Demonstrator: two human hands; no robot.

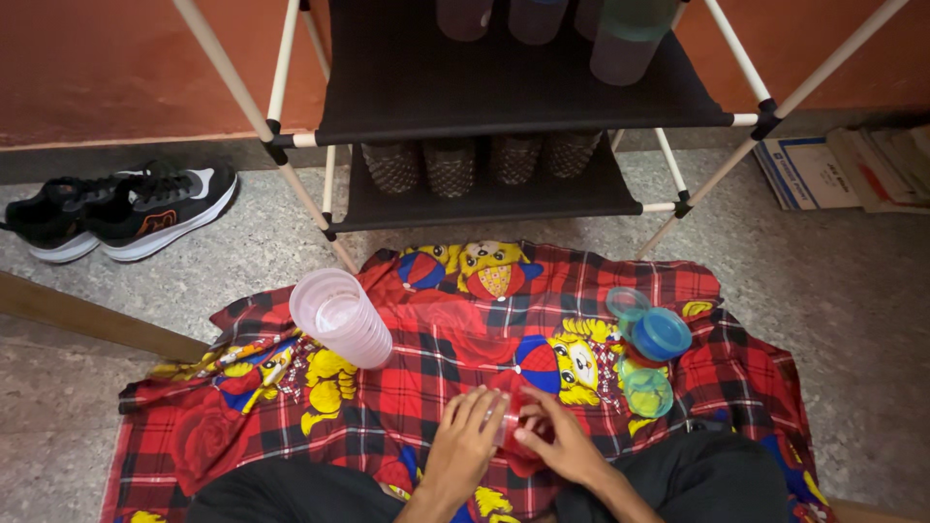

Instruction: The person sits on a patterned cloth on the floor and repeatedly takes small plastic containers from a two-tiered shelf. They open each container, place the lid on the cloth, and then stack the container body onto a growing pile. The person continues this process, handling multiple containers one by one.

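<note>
My left hand (463, 441) and my right hand (562, 444) meet over a red plaid cloth (426, 358) on the floor. Together they grip a small red translucent cup (516, 426); most of it is hidden by my fingers. A stack of clear pink cups (341, 318) lies tilted on the cloth to the left of my hands. To the right lie a blue lid (662, 334), a clear teal lid (628, 302) and a green cup (647, 392).
A black fabric shelf rack with white tubes (504, 97) stands ahead, holding tumblers on top and several patterned cups below. Black sneakers (126, 208) sit at the left by the wall. Books (852, 169) are stacked at the right. My dark-trousered legs frame the cloth.
</note>
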